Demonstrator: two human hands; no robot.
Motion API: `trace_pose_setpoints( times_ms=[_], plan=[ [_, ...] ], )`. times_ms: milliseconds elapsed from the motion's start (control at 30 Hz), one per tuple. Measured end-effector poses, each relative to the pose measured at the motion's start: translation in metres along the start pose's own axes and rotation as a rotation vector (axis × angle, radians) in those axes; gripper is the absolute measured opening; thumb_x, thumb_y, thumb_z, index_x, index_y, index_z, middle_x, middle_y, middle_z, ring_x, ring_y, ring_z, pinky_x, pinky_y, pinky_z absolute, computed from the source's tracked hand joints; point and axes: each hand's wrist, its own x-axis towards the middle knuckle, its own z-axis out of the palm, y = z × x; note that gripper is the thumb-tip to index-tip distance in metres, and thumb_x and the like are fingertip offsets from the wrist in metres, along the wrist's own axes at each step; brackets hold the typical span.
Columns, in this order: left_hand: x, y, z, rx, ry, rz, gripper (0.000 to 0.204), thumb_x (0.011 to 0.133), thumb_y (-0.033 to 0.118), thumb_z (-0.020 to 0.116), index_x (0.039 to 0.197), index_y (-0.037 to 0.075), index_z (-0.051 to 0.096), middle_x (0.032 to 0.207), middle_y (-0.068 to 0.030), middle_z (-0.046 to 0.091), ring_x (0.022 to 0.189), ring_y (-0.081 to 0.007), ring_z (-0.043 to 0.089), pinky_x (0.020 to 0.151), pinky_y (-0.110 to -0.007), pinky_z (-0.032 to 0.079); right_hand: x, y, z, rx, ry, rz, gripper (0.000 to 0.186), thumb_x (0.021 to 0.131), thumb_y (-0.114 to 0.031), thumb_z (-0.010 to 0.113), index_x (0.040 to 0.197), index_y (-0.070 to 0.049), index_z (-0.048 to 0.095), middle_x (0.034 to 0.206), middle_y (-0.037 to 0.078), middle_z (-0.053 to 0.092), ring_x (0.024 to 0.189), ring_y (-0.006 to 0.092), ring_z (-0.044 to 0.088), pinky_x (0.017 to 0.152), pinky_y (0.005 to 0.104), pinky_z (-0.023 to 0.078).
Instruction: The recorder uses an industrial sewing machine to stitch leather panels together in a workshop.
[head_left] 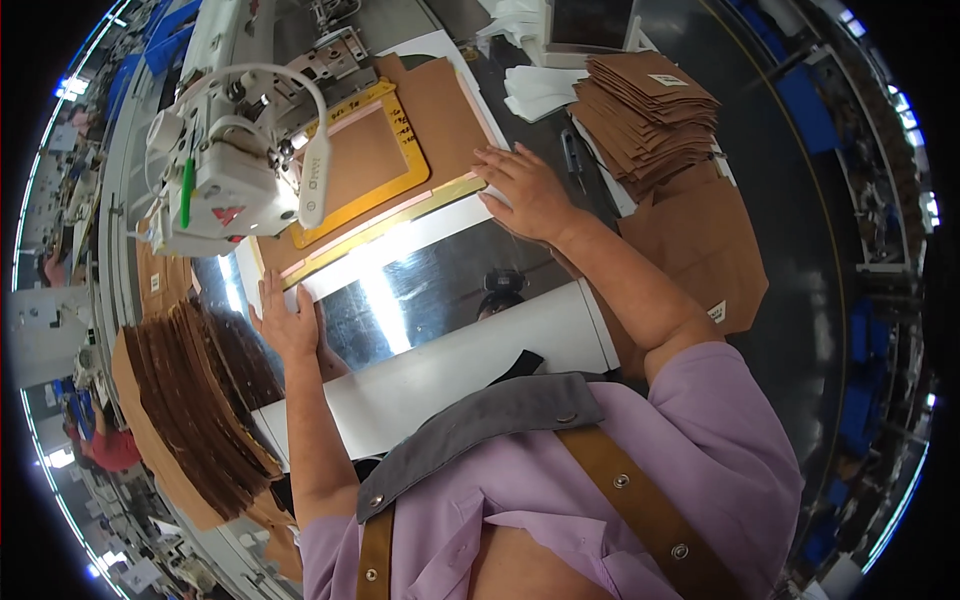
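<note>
Hands (526,195) palm-down, apart, at template (400,220)

Lettering on yellow frame (408,150) (eleven o'clock) and white machine part (313,180) (ten); small labels (668,80) on brown panels (645,115) (one, three).

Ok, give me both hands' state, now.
Left hand: open, fingertips at the yellow strip's left end.
Right hand: open, fingers spread at the strip's right end.

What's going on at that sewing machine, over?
Left hand, right hand: open, fingers at yellow-edged board's near corners. Brown panel: partly under yellow frame. Sewing machine head: overhanging the frame's left side.
</note>
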Motion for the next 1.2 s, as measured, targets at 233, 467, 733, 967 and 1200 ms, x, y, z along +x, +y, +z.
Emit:
trace_pose_setpoints(
  times_ms=[233,467,733,967,1200],
  plan=[
    [0.004,0.005,0.000,0.088,-0.007,-0.076,0.054,0.095,0.036,0.058,0.142,0.008,0.060,0.153,-0.0102,0.054,0.146,-0.0278,0.045,0.123,-0.057,0.017,0.025,0.017,-0.084,-0.118,0.196,0.100,0.025,0.088,-0.022,0.074,0.110,-0.010,0.072,0.117,0.004,0.070,0.111,0.0251,0.065,0.101,0.0465,0.047],
    [-0.006,0.000,-0.014,0.039,0.075,-0.077,0.049,0.092,0.025,0.064,0.138,0.012,0.060,0.151,-0.0094,0.056,0.143,-0.0238,0.049,0.122,-0.056,0.019,0.036,0.121,-0.160,-0.490,0.029,0.508,0.031,0.092,-0.031,0.073,0.112,-0.008,0.076,0.111,0.014,0.073,0.103,0.0336,0.070,0.091,0.0413,0.055],
    [-0.020,0.030,-0.021,-0.231,0.157,-0.140,0.040,0.092,0.030,0.066,0.125,0.009,0.064,0.140,-0.0097,0.060,0.133,-0.0259,0.056,0.118,-0.059,0.027,0.005,0.181,-0.174,-0.626,-0.134,0.753,0.040,0.106,-0.043,0.052,0.122,-0.015,0.076,0.121,0.008,0.075,0.106,0.0314,0.071,0.089,0.0412,0.056],
    [-0.049,0.071,-0.030,-0.605,0.035,-0.084,0.040,0.097,0.031,0.065,0.128,0.006,0.065,0.140,-0.0142,0.062,0.130,-0.0305,0.058,0.114,-0.049,0.037,0.046,0.089,-0.184,-0.708,0.183,0.371,0.032,0.107,-0.031,0.055,0.113,-0.008,0.076,0.111,0.007,0.076,0.098,0.0295,0.072,0.081,0.0391,0.057],
    [-0.033,0.182,-0.049,-1.761,-0.293,-0.690,0.042,0.097,0.028,0.067,0.131,0.003,0.063,0.102,-0.0116,0.072,0.092,-0.0188,0.069,0.080,-0.033,0.055,0.028,-0.105,-0.054,0.244,-0.143,-0.163,0.007,0.089,-0.005,0.072,0.089,-0.001,0.067,0.084,0.014,0.067,0.075,0.0329,0.065,0.071,0.0432,0.052]
  ],
)
